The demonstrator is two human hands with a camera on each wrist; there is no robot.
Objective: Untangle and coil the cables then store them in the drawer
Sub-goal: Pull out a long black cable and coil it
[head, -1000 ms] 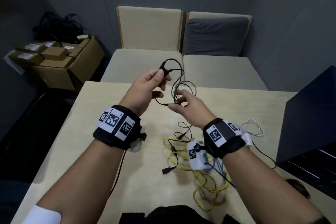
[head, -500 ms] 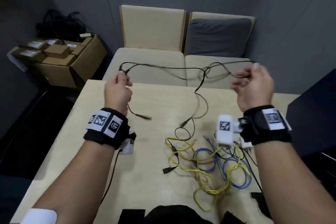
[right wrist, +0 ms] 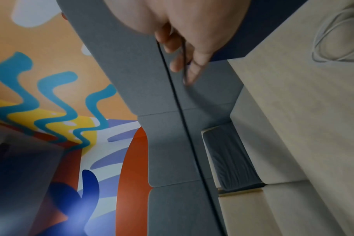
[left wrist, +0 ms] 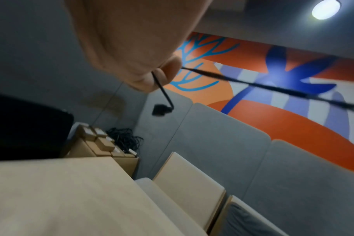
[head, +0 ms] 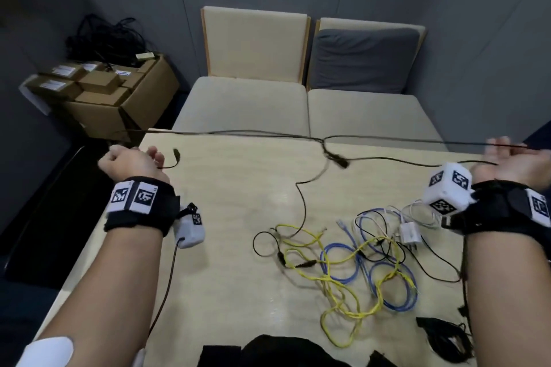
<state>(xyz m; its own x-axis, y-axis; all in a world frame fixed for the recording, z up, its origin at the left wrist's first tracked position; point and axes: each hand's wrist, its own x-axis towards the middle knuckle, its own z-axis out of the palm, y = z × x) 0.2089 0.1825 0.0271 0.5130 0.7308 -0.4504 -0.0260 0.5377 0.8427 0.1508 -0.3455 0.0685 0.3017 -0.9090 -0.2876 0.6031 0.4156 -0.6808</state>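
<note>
A thin black cable (head: 256,133) is stretched taut above the far edge of the table, between both hands. My left hand (head: 131,162) grips one end at the left table edge; a short tail with a plug (head: 176,155) dangles from it, also seen as a plug (left wrist: 159,109) in the left wrist view. My right hand (head: 512,158) holds the other end (right wrist: 173,89) at the far right, fingers curled on it. A branch of the cable with a connector (head: 340,161) hangs down to the tangle of yellow cable (head: 337,286), blue cable (head: 396,295) and black cables on the table.
A white charger with its white cable (head: 411,232) lies at the right of the wooden table (head: 238,217). A dark cabinet (head: 541,134) stands at the right. Beige seats (head: 247,104) sit behind the table. Cardboard boxes (head: 113,92) with black cords are at the left.
Both hands moved far apart, from close together a second ago. The black cable went from loose loops to a straight taut line, and its hanging branch lifted from the pile.
</note>
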